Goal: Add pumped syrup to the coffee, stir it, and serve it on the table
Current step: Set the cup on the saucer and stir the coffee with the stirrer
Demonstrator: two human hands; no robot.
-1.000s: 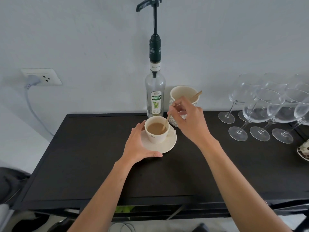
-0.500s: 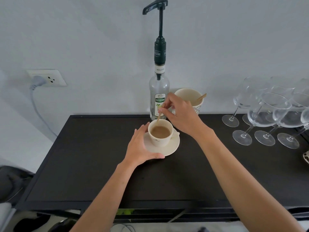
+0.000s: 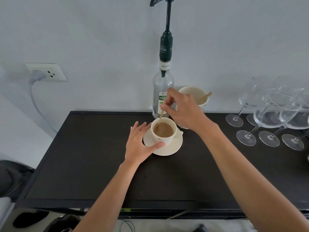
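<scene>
Nearest us, our left hand rests open against the saucer to steady it. The cup sits on it. Just behind, our right hand pinches the stirrer, tip dipped in coffee; the syrup bottle stands beyond.
</scene>
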